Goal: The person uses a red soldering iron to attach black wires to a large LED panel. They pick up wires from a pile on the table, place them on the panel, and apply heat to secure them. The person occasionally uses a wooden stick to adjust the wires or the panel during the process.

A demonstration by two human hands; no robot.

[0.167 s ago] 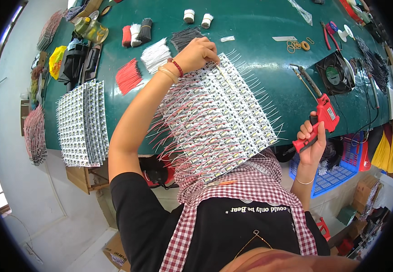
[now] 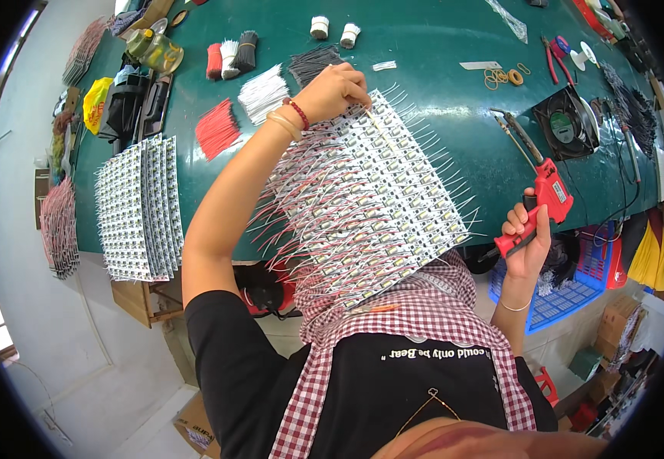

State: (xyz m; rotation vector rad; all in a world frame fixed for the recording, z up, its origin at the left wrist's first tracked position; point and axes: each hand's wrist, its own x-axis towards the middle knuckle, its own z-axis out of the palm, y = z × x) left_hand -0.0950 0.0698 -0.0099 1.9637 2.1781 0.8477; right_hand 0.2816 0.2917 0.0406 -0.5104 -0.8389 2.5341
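Note:
A white circuit-board panel [image 2: 393,176] with rows of small components lies at a slant across the table's near edge, reaching over my lap. Red and white wires stick out along its left part, and short pale wires fringe its right edge. My left hand [image 2: 340,88] is pinched at the panel's far corner, on what looks like a thin pale wire [image 2: 379,121]; the fingertips are partly hidden. To the right of the panel, my right hand [image 2: 527,237] grips a red soldering gun [image 2: 552,195] by its handle, tip pointing away over the table.
Bundles of red wires [image 2: 217,130], white wires [image 2: 264,93] and black wires [image 2: 313,63] lie beyond my left arm. More board panels [image 2: 137,210] are stacked at left. A black fan [image 2: 567,122], pliers [image 2: 556,61] and rubber bands [image 2: 496,79] are at right. Below sits a blue basket [image 2: 546,310].

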